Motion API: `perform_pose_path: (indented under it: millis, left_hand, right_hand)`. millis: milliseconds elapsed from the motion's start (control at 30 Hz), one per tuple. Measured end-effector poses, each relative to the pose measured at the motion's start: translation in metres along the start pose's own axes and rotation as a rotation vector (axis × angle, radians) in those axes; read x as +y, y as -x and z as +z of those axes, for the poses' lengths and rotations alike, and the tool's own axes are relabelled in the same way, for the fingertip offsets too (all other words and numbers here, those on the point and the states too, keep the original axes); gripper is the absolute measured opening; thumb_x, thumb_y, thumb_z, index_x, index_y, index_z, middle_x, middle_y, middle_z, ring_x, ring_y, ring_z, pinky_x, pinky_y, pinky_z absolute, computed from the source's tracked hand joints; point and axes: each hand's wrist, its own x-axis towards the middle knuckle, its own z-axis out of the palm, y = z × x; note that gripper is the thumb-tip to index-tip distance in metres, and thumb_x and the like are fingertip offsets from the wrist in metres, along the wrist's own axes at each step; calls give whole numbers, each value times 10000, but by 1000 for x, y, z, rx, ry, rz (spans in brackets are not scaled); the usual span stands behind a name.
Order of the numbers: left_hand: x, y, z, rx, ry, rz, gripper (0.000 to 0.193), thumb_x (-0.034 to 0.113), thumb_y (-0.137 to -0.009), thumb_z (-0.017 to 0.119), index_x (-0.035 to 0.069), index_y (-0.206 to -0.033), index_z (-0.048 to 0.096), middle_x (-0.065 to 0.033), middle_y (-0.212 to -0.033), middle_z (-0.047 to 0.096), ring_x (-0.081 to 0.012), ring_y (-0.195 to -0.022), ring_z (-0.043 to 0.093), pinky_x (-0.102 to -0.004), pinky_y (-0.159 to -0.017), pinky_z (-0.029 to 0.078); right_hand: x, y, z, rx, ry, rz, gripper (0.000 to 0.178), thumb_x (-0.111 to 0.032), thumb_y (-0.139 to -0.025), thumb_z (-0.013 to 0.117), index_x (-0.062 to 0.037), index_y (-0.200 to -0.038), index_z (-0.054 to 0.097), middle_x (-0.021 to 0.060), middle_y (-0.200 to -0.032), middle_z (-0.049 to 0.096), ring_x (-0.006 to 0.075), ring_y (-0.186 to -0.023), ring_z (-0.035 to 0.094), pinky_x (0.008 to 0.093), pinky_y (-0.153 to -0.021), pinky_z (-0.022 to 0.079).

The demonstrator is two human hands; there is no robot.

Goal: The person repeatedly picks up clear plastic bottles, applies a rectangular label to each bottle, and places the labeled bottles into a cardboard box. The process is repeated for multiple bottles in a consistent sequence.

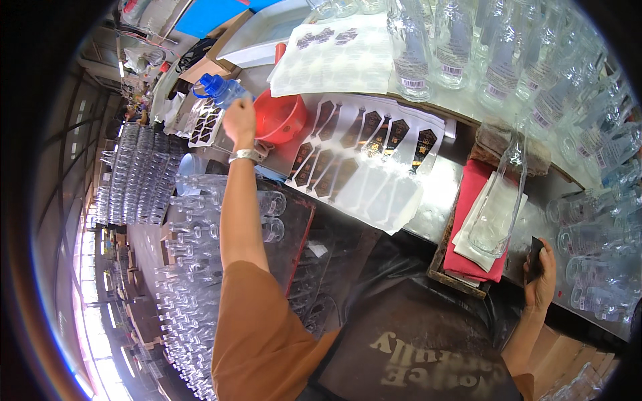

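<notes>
My left hand (240, 121) is stretched far out and closed at the lower end of a clear blue drinking bottle (227, 92) with a blue cap, which tilts up and to the left. Its fingers are partly turned out of sight. Just right of that hand stands a red plastic tub (281, 119). At the right, my right hand (543, 277) grips a flat black piece (535, 259) held on edge; its kind does not show. Near it a clear glass bottle (498, 210) lies on a white cloth (469, 244) over a red pad (468, 200) in a wooden frame.
Sheets of black-and-gold labels (371, 137) cover the metal table (435, 214). A stack of white label sheets (334, 63) lies on a raised shelf. Labelled glass bottles (449, 60) crowd the right and far side. Many more glass bottles (190, 301) stand on the left.
</notes>
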Motion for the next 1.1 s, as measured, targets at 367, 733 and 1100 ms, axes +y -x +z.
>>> perform_pose_path:
  millis: [367,733,1100]
  left_hand:
    - [-26,-25,85,-805,51,65,308,307,-831,610,61,-909,777,-206,-851,722,-365,-838,706,-444,-820,528]
    - [149,111,-91,-1046,1058,11,318,226,-1004,594,-59,-1123,671,-115,-1047,730,-163,-917,718,-256,-817,552]
    - [311,240,-149,-388,989,1133,251,-9,-854,705,54,-1095,732,-116,-1163,726,-217,-954,727,-301,-825,561]
  right_hand:
    - [-4,1,15,29,46,-22,301,-194,-979,610,-65,-1251,602,6,-1004,650,77,-792,623,216,-655,501]
    - [-29,5,31,-184,-143,-99,325,-106,-966,616,-13,-1274,575,61,-1054,642,130,-959,620,271,-892,498]
    - [-53,16,49,-430,-77,-32,277,-279,-1029,528,-29,-1071,638,34,-794,629,86,-674,565,225,-602,452]
